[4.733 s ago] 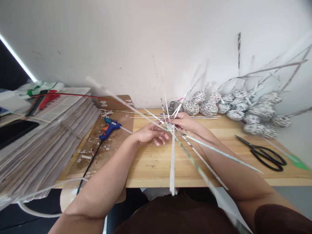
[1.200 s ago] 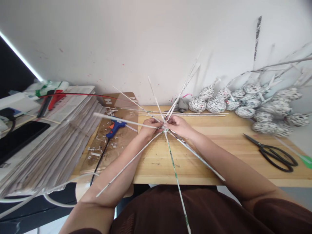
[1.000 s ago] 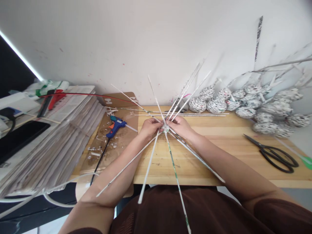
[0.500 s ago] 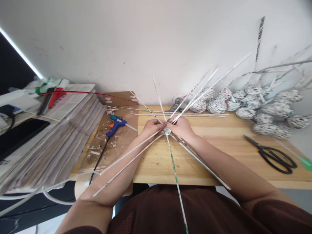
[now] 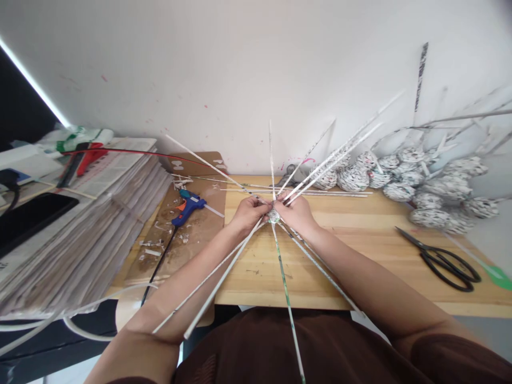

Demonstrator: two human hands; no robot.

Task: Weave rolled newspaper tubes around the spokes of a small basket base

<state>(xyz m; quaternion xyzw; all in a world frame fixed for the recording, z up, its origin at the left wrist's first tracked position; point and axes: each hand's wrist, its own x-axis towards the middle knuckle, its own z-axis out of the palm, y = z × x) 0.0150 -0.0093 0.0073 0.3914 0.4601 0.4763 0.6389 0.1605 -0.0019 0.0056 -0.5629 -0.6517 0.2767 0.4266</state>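
Woven paper piece (image 5: 274, 216), its tubes (image 5: 286, 288) radiating, is over the table (image 5: 256, 277), pinched by left hand (image 5: 248, 213) and right hand (image 5: 298, 213). Some tubes cross in front of woven gourds (image 5: 354, 179) (too overlapped to count) and the left forearm (image 5: 196, 266). Around: one glue gun (image 5: 187, 209), one pair of scissors (image 5: 427, 250), one phone (image 5: 38, 218), one newspaper stack (image 5: 100, 234).

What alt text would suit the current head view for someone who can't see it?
A person's left hand and right hand hold radiating paper rods near their small whitish center, over a wooden table. A blue glue gun lies at left; black scissors and bulbous woven pieces are at right.
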